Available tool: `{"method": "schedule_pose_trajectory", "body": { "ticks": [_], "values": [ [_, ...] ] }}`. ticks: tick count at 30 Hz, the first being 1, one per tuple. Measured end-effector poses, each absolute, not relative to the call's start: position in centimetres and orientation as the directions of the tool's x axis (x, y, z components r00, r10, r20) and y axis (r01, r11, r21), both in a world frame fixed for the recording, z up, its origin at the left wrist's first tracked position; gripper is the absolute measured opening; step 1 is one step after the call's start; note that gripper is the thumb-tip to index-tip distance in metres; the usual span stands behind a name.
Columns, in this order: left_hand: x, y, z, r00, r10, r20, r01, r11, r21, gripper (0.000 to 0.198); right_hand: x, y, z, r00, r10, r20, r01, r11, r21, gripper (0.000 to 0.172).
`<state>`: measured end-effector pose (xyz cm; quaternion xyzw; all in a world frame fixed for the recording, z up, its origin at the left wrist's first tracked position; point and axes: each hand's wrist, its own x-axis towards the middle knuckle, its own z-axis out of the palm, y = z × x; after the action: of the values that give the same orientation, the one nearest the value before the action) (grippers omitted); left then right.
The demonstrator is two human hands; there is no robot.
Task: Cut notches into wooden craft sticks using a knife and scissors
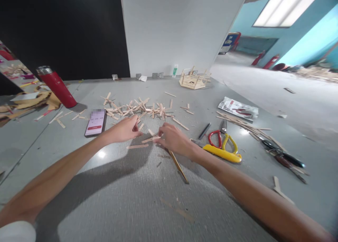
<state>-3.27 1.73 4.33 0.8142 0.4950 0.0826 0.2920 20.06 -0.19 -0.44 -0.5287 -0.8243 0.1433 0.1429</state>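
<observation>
Both my hands reach out over a grey floor strewn with wooden craft sticks. My left hand (pixel 125 129) is curled, fingertips pinching near a small stick at the edge of the stick pile (pixel 137 110). My right hand (pixel 173 139) is closed on a flat wooden stick (pixel 150 139) that points left, and a longer stick (pixel 178 166) runs from under its palm toward me. Another loose stick (pixel 137 146) lies just below my left hand.
A phone (pixel 95 122) lies left of my hands, a red flask (pixel 56 86) farther left. Red and yellow cutters (pixel 223 147), a pen (pixel 204 130), dark pliers (pixel 283 157) and a plastic packet (pixel 237 108) lie to the right. A small stick-built frame (pixel 194 80) stands near the wall.
</observation>
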Motion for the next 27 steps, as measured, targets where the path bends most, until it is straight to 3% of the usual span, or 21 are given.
{"method": "schedule_pose_trajectory", "body": {
  "ticks": [3, 10, 15, 21, 27],
  "values": [
    [-3.3, 1.6, 4.2, 0.503, 0.856, -0.122, 0.726, -0.341, 0.598, 0.023, 19.7, -0.7, -0.8, -0.428, 0.903, 0.051, 0.832, 0.415, -0.368, 0.006],
    [-2.0, 1.8, 1.3, 0.562, 0.811, -0.163, 0.657, -0.319, 0.683, 0.036, 19.7, -1.3, -1.8, -0.425, 0.904, 0.038, 0.845, 0.412, -0.341, 0.009],
    [-1.4, 2.0, -0.2, 0.570, 0.808, -0.151, 0.610, -0.293, 0.736, 0.034, 19.8, -2.1, -1.8, -0.421, 0.905, 0.058, 0.834, 0.412, -0.367, 0.011],
    [-3.6, 3.0, 2.9, 0.565, 0.818, -0.110, 0.564, -0.285, 0.775, 0.028, 20.2, -3.1, -1.8, -0.407, 0.911, 0.071, 0.811, 0.396, -0.431, 0.020],
    [-3.6, 2.3, 5.4, 0.617, 0.780, -0.107, 0.445, -0.233, 0.865, 0.040, 20.8, -5.6, -1.3, -0.407, 0.908, 0.102, 0.752, 0.396, -0.527, 0.014]
  ]
}}
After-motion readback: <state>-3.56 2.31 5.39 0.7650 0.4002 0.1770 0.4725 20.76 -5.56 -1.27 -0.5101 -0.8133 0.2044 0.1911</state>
